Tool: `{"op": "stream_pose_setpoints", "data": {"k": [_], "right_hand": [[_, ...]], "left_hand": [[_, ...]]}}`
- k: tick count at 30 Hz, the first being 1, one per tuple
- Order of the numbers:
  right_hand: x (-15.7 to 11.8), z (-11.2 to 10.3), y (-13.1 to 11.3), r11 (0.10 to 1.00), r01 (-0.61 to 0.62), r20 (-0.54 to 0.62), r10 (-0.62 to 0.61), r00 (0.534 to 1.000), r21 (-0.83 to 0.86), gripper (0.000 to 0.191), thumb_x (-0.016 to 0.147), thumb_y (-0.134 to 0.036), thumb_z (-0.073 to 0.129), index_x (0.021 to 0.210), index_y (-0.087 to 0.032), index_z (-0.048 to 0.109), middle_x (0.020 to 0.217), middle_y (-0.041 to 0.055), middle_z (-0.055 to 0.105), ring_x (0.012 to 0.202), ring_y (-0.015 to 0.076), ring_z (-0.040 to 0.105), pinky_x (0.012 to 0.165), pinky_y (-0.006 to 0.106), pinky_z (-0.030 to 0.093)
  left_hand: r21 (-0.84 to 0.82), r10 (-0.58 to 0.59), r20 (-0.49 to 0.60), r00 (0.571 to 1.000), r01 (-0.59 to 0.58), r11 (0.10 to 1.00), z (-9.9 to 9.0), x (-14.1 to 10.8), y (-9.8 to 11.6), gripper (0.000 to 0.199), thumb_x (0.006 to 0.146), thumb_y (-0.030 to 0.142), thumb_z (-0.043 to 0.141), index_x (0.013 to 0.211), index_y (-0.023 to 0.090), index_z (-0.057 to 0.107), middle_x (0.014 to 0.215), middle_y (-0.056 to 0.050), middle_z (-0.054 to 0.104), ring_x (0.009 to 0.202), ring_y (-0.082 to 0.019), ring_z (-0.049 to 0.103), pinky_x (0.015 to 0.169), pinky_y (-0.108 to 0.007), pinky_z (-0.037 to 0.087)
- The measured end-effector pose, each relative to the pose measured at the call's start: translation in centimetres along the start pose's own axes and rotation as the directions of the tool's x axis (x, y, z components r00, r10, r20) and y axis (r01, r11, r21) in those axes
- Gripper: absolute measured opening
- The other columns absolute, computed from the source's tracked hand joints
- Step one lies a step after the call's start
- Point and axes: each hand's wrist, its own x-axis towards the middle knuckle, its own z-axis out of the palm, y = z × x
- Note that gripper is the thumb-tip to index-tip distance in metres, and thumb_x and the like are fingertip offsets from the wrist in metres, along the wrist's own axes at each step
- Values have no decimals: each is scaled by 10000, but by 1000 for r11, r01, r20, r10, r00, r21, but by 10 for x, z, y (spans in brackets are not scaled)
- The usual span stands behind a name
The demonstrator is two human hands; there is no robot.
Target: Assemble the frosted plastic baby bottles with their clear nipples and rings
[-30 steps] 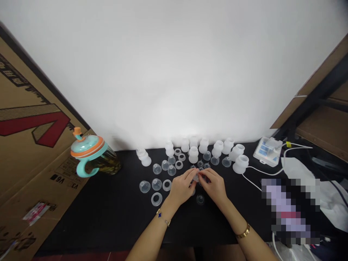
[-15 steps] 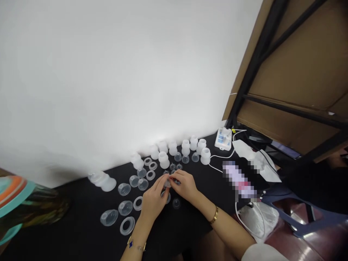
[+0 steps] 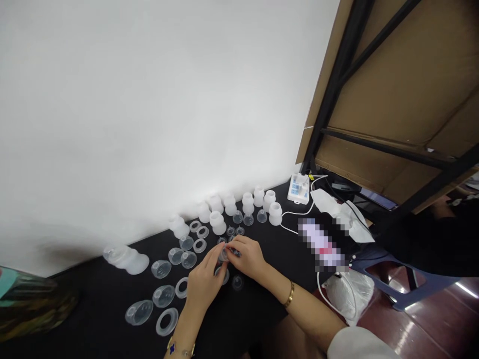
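Note:
Between the fingertips of my left hand [image 3: 205,281] is a small translucent bottle part [image 3: 223,254], mostly covered by fingers. My right hand [image 3: 247,257] pinches at the same piece from the other side. Around them on the black table lie clear silicone teats [image 3: 237,282], with more just beyond my fingers. White collar rings [image 3: 167,321] and clear dome caps [image 3: 139,312] are spread to the left. Several white open-necked baby bottles [image 3: 217,223] stand along the wall. One capped bottle [image 3: 126,259] lies on its side at the far left.
A large jar [image 3: 33,309] with dark contents stands at the left edge. To the right are a power strip [image 3: 298,188], white cables, a phone with a blurred screen [image 3: 322,244] and white paper [image 3: 355,219]. A black-framed rack [image 3: 337,85] rises behind; another person's arm shows at far right.
My view has shifted, so the left-side items sit lower and further left. Both hands stay together at the small bottle part, with the fingers slightly moved.

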Motion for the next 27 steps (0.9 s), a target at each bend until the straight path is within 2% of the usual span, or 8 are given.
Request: {"op": "stream_pose_setpoints", "data": {"k": [4,9,12,16,27], "right_hand": [[0,-2,-1,1000,11,-13,-10,1000,23,122,893,-199,606,866,-228,721,826,27,715,744,139,660,682,218,501],[1,-6,-4,999,28,-17,-27,999,45,145,914,-199,572,850,-217,700,789,32,691,738,150,655,683,230,502],[2,-7,-3,999,33,-8,-33,999,16,155,926,-210,561,851,-225,696,772,31,680,726,152,647,670,234,495],[3,-8,-3,999,54,-5,-54,999,-2,166,925,-206,554,826,-224,686,745,26,664,697,150,635,653,235,490],[2,-8,-6,997,39,-26,-40,999,-67,161,907,-199,563,769,-220,644,701,5,645,644,132,611,601,227,442]], "left_hand": [[-3,-6,2,1000,6,1000,-2,2,3,415,909,206,600,1321,235,562,1226,-56,713,945,-210,744,694,-253,610],[-33,-19,10,1000,19,999,-6,5,9,444,888,161,596,1325,230,559,1238,-67,706,1025,-213,725,804,-277,619],[-59,-38,17,999,39,997,-7,7,11,454,879,144,594,1322,238,559,1231,-66,708,990,-196,734,813,-273,623],[-93,-26,3,1000,27,995,-7,8,12,445,899,147,573,1332,243,543,1239,-55,705,1089,-190,701,893,-286,606],[-99,-30,23,999,32,995,-8,7,13,442,916,162,556,1351,237,533,1260,-53,700,1111,-189,695,901,-288,603]]}}
